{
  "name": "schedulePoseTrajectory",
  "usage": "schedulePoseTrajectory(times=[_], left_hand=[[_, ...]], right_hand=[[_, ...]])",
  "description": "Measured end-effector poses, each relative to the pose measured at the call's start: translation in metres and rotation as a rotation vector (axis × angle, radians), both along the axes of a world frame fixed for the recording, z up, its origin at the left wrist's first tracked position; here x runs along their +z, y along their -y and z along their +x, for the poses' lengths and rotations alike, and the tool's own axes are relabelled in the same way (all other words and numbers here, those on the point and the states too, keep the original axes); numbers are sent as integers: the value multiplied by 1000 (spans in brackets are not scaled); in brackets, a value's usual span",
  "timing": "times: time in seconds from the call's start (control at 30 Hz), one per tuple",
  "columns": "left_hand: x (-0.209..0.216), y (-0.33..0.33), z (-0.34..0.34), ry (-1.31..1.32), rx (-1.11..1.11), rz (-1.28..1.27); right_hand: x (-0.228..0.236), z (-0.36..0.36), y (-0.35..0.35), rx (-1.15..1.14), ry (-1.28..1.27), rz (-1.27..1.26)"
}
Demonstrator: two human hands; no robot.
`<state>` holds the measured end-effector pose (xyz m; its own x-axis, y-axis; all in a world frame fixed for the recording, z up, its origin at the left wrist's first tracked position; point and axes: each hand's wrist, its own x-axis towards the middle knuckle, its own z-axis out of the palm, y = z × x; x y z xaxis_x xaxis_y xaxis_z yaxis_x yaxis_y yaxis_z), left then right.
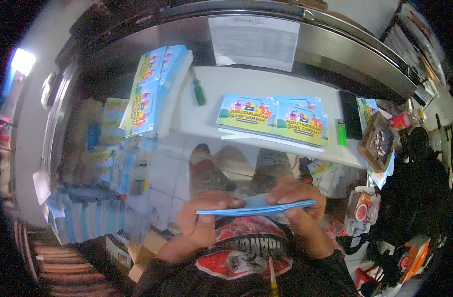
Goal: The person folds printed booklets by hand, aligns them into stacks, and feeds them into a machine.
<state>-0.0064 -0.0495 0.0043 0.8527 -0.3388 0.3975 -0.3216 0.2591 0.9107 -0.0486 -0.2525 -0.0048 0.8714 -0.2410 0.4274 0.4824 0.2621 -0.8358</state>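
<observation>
Close to my chest I hold a thin stack of blue-edged booklets [256, 209], its long edge toward me. My left hand [206, 213] grips the left end, thumb below and fingers on top. At the right end, my right hand [301, 204] pinches the stack the same way. On the white table beyond lie printed booklet covers [273, 119], laid open with cartoon figures on a light blue and yellow ground. A taller pile of the same covers [149, 96] stands at the table's left.
A green-handled screwdriver [198, 93] lies beside the left pile. Right of the covers are a green lighter [341, 132], a dark flat object [350, 114] and a wooden box [377, 141] of small items. Bundled booklets [88, 215] are stacked at lower left. A printed sheet [254, 43] hangs behind the table.
</observation>
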Motion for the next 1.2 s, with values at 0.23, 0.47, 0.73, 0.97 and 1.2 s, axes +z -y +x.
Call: schedulePoseTrajectory(times=[0.23, 0.47, 0.73, 0.97, 1.2], left_hand=[[-3, -2, 0, -30, -77, 34], [-2, -2, 7, 44, -165, -57], [-4, -7, 11, 91, -190, -8], [2, -5, 8, 63, -154, 10], [-3, -6, -3, -89, -50, -1]], right_hand=[[1, 1, -1, -22, 20, -5], [-2, 1, -2, 2, 46, -38], [-4, 4, -7, -62, 64, 9], [-5, 1, -5, -11, 35, 9], [-2, -3, -1, -20, -17, -40]])
